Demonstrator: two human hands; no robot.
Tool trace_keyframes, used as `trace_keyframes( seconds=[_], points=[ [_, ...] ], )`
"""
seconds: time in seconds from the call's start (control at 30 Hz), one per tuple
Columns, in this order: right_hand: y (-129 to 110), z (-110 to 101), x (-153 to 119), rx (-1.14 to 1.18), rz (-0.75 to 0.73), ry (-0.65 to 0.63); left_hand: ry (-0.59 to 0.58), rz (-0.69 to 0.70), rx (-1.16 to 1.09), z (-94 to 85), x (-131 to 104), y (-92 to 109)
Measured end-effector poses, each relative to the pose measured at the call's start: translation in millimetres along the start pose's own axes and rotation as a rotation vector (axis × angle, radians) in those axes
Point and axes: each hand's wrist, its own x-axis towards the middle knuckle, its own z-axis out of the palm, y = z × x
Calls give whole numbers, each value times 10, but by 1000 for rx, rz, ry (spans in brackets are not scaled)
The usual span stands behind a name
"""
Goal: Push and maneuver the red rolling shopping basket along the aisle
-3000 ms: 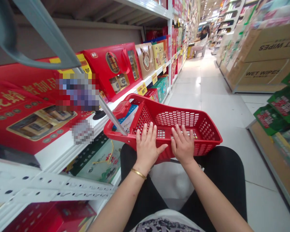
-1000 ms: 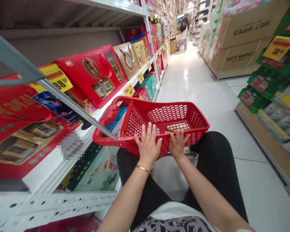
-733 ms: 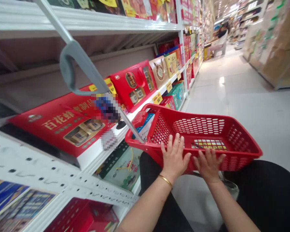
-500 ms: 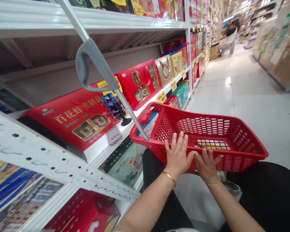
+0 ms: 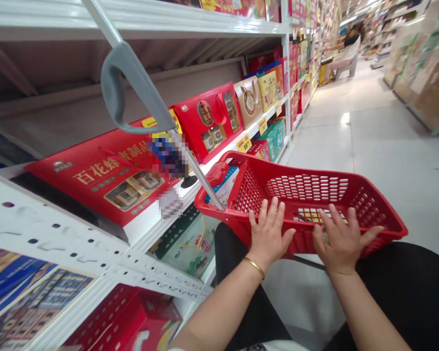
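Resting or hovering at the near rim of the basket (image 5: pixel 304 226), the left hand (image 5: pixel 269 236) and right hand (image 5: pixel 339 243) are open, fingers spread, palms down and apart; neither is clamped on anything, and how firmly either presses cannot be told. Done well, I judge, this calls for light, even pressure from both palms: leaning on one end could tilt the basket. Wide spacing along its rim should help, with thumbs clear of the mesh.

The basket sits just beyond the legs (image 5: pixel 406 287). From its left end a pole (image 5: pixel 204 178) slants up to a handle (image 5: pixel 146 92), best given room by the left wrist. A pack (image 5: pixel 225 185) lies in the basket's end pocket. Left of the basket, the shelf (image 5: pixel 151 233) bears a red box (image 5: pixel 95 178); well past the basket, a person (image 5: pixel 347 51) sits.
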Motion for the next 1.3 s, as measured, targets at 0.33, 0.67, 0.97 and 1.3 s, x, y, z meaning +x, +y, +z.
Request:
trace_keyframes(
  seconds=[0.33, 0.67, 0.97, 1.3],
  points=[
    [-425, 352, -45, 37, -305, -33, 14, -21, -112, 92, -14, -17],
    [-156, 209, -209, -25, -97, -27, 19, -42, -111, 107, -23, 10],
    [-261, 247, -195, 79, -376, -60, 30, -11, -92, 99, -33, -15],
    [-237, 34, 281, 78, -223, -66, 46, -7, 7, 108, -37, 14]
  ],
)
